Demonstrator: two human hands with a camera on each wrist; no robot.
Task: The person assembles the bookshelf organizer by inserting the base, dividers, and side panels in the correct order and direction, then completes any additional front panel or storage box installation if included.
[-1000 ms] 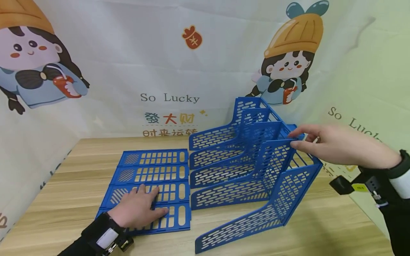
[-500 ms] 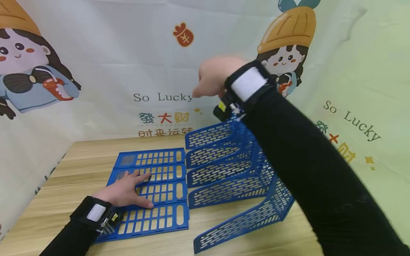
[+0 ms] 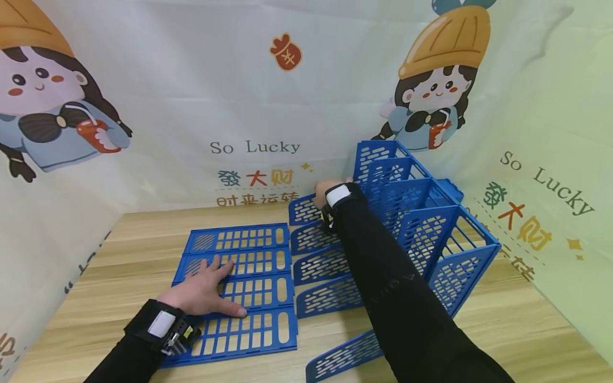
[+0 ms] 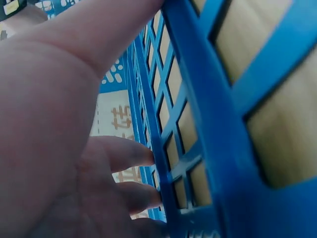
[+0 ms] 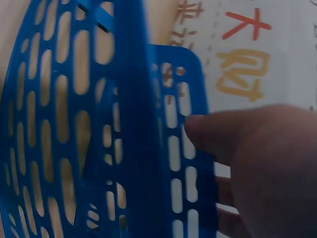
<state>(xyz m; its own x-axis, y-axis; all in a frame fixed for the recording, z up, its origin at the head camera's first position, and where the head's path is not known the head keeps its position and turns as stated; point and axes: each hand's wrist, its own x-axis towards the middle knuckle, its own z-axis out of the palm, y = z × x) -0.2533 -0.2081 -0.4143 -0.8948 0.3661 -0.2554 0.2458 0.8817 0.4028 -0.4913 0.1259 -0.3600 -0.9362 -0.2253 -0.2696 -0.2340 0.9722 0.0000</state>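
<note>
A blue plastic file organizer point(image 3: 428, 226) stands on the table, its slotted dividers upright and side by side. To its left lies a flat blue base panel point(image 3: 286, 290) made of several grid sections. My left hand point(image 3: 203, 291) rests on that panel with fingers spread. Up close in the left wrist view, fingertips point(image 4: 143, 153) touch the panel's grid bars. My right hand point(image 3: 326, 191) is at the rearmost divider point(image 3: 303, 211), the forearm crossing over the others. In the right wrist view its thumb point(image 5: 208, 126) lies on one face of that divider point(image 5: 204, 94), other fingers behind it.
A wood-grain table point(image 3: 129, 255) carries everything. A printed white cloth point(image 3: 191, 80) hangs behind it and a pale greenish one point(image 3: 565, 117) on the right. The nearest divider point(image 3: 342, 356) is angled apart from the others, toward the front edge.
My right hand has gone from the organizer's upper right corner, over its top, down to the rearmost divider at the left. My left hand has shifted slightly back across the panel.
</note>
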